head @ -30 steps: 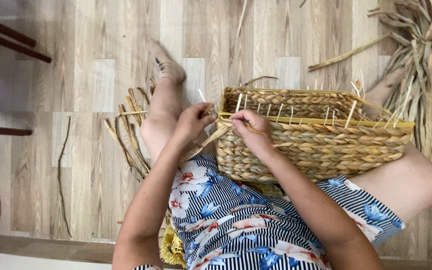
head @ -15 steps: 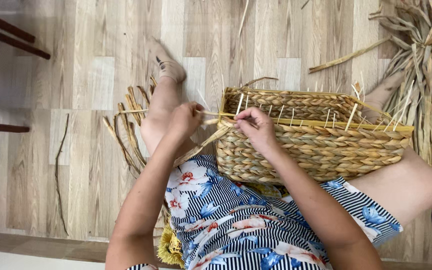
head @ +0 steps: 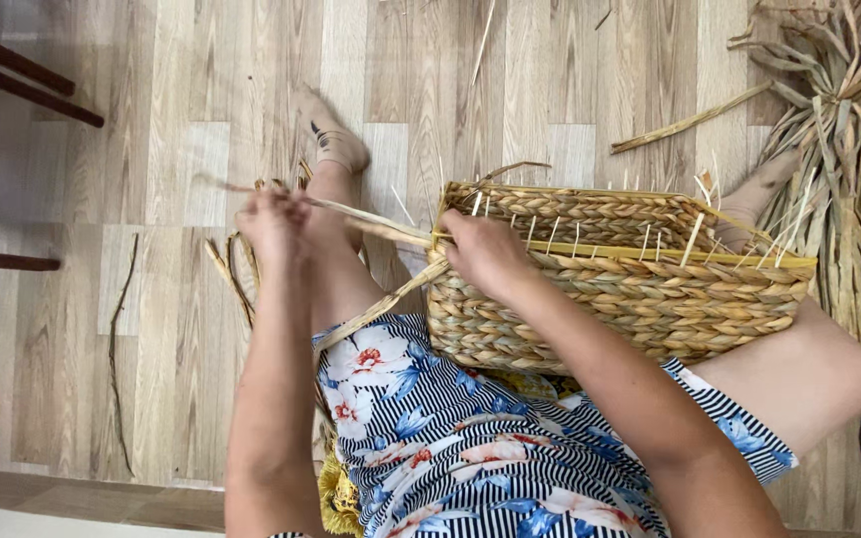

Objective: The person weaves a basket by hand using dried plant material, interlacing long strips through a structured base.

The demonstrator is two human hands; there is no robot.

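While the basket [head: 618,274] walls are woven, its rim looks unfinished; left hand [head: 273,221] fingers pinch a strand [head: 371,221] taut, right hand [head: 485,251] fingers press the corner.

A home floor used as a weaving spot: pale wood-look floorboards [head: 191,179], a bundle of dried reed leaves [head: 839,149], dark furniture legs [head: 22,75], and a half-woven basket [head: 630,284].
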